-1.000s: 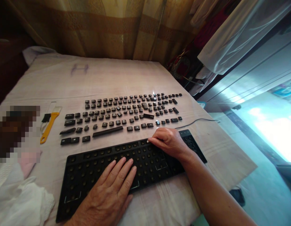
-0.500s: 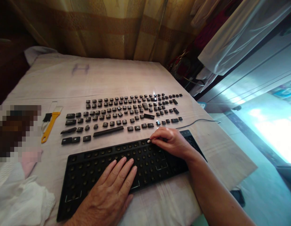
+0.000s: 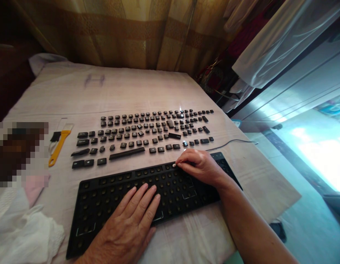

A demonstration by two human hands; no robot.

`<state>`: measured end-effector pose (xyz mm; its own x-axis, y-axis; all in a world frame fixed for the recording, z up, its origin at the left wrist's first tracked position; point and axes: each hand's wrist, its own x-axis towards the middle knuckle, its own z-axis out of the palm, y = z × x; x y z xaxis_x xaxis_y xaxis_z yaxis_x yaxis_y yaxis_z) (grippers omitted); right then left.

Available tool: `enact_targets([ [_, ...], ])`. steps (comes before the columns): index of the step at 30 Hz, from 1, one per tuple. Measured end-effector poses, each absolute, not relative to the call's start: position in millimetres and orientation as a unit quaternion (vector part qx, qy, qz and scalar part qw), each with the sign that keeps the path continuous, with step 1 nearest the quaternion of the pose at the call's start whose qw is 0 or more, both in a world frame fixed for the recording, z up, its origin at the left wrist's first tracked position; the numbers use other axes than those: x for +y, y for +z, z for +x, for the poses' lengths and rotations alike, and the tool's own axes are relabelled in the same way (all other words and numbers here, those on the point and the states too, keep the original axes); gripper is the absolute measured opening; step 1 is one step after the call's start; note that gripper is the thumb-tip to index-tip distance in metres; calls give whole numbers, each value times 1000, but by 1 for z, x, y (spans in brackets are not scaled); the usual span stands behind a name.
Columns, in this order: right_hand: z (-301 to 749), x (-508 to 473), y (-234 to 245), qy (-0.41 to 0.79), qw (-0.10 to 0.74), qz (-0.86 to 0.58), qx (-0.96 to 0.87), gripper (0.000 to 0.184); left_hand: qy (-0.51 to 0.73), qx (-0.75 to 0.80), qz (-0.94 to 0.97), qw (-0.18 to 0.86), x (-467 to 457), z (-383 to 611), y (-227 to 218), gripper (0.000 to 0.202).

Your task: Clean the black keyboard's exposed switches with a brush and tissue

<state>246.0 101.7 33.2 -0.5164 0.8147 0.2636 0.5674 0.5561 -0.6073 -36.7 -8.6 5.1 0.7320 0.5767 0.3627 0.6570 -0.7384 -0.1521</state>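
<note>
A black keyboard [image 3: 114, 189] without its keycaps lies aslant on the cloth-covered table. My left hand [image 3: 131, 220] rests flat on its middle, fingers stretched out and holding nothing. Pinched in my right hand [image 3: 200, 165] is a cotton swab [image 3: 174, 165], its white tip at the upper row of the keyboard, right of centre. Most of the swab's stick is hidden by my fingers. Behind the keyboard the loose black keycaps [image 3: 127, 135] are laid out in rows, with the long space bar [image 3: 127, 153] among them.
A yellow-handled brush [image 3: 59, 148] lies at the left, above a crumpled white cloth [image 3: 35, 234] and a pink cloth [image 3: 36, 187]. The keyboard's cable [image 3: 230, 141] runs off to the right table edge. A curtain [image 3: 109, 33] hangs behind the table.
Hardly anything differs. My left hand stays flat on the keyboard, and my right hand keeps the swab at nearly the same spot; the view shifts very slightly.
</note>
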Motion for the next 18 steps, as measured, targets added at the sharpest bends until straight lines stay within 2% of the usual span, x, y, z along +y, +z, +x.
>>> enact_targets([
  [18, 231, 96, 33, 135, 238, -443, -854, 13, -168, -340, -917, 122, -7, -35, 6, 48],
])
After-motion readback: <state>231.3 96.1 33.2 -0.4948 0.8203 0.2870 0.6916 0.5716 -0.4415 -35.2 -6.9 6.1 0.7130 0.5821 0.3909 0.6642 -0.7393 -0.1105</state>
